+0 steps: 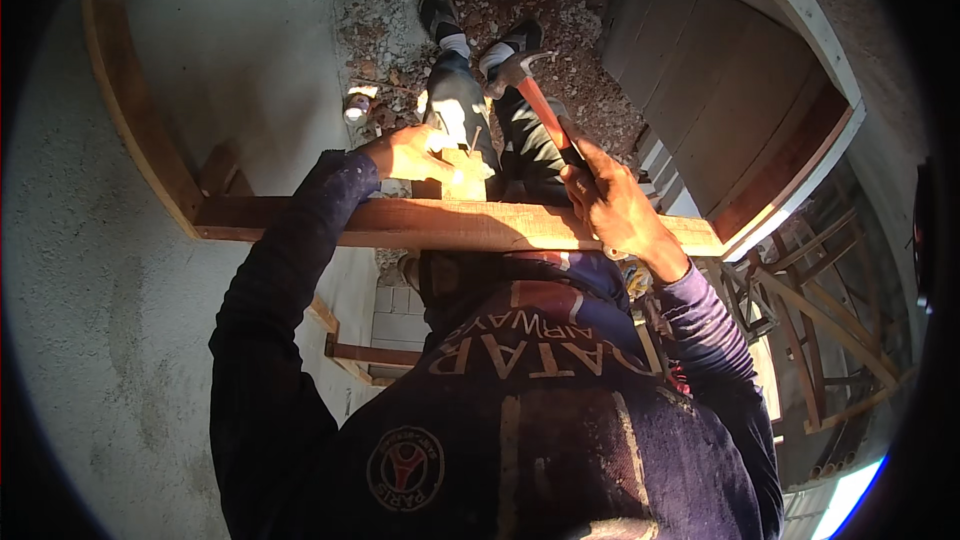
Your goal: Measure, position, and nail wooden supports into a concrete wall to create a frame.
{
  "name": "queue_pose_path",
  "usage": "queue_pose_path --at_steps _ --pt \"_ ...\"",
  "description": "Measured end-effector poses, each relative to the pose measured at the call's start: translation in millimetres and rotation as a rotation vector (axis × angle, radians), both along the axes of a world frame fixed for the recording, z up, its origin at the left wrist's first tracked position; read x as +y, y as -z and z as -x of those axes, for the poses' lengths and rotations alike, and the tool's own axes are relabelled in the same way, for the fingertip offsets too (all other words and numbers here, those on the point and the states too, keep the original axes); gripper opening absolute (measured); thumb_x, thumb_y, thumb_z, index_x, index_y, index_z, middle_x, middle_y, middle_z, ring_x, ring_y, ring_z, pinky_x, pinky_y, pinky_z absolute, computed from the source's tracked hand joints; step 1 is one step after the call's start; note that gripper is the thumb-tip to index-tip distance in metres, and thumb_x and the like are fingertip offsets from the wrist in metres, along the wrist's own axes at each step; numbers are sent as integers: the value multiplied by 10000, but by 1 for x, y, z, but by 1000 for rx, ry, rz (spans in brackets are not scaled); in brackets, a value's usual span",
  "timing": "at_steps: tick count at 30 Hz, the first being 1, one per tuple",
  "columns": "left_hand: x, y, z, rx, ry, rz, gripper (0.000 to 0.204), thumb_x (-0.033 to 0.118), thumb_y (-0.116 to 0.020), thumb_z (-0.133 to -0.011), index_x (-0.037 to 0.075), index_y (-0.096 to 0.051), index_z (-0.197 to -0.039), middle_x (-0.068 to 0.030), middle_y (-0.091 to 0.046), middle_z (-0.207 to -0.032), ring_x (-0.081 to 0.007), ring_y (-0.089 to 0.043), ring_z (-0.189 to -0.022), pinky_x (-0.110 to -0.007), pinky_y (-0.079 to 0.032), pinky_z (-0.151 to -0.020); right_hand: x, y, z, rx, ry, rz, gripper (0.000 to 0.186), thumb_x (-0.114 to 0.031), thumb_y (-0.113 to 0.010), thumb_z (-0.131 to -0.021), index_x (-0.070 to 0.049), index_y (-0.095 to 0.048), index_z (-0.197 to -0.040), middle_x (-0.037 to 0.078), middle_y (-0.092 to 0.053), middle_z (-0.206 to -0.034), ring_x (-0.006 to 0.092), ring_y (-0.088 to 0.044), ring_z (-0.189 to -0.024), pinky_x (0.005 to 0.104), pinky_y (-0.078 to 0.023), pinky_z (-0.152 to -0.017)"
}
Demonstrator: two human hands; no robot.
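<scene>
Left of the wooden beam [430, 225], a curving timber post [128, 105] is meeting the beam's left end, with a pale wall [105, 340] spreading outside it. The person's left forearm is crossing the beam and covering a stretch of it. Beyond the beam's left half, a small container [356, 108] is sitting on rubble [385, 35]. The left hand [413, 155] is bearing on the left side of a small wood block [463, 178], thumb lying over it; whether the fingers are closing underneath cannot be told. The block is standing at the beam's far edge, its long axis running roughly square to the beam, and a nail [475, 138] is jutting from its far end, leaning slightly right. Farther beyond the beam, two dark shoes [439, 15] are resting on the rubble. The right hand [618, 202], above the beam's right half, is wrapping tightly around a hammer [540, 105], hiding the handle's near end; its long axis is slanting away and leftward, claw pointing right. Right of the beam, a boarded panel [715, 80] is rising, and loose timbers [835, 325] are crowding nearer the person.
</scene>
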State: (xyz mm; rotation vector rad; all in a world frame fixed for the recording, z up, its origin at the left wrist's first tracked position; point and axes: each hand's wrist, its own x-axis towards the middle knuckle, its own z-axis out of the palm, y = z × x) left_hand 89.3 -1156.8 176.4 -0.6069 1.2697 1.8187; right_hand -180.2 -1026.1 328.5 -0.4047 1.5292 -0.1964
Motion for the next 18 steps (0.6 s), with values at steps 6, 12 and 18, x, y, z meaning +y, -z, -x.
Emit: queue_pose_path --at_steps 6,12,18 --pt "0 -1 -7 17 -37 -3 458 202 -817 -784 -2 -656 -1161 -70 -715 -1057 -146 -641 -945 -301 -489 -879 -19 -18 4 -53 -23 -7 483 -93 -492 -982 -85 -402 -1457 105 -582 -739 158 -547 -537 360 -491 -594" --pt "-5 -8 1 34 -27 -6 419 210 -811 -788 6 -662 -1122 -77 -723 -1015 -138 -638 -942 -306 -486 -853 -10 -17 7 -106 -127 63 555 -101 -524 -962 -59 -354 -1489 305 -573 -1285 408 -598 -1190 406 -460 -980" --pt "8 16 -14 -1 -7 -8 468 279 -806 -767 19 -672 -1132 -118 -714 -1022 -190 -650 -958 -341 -497 -863 -13 -32 -5 260 7 305 575 -61 -483 -1002 -74 -289 -1543 32 -499 -716 58 -428 -577 228 -388 -534"
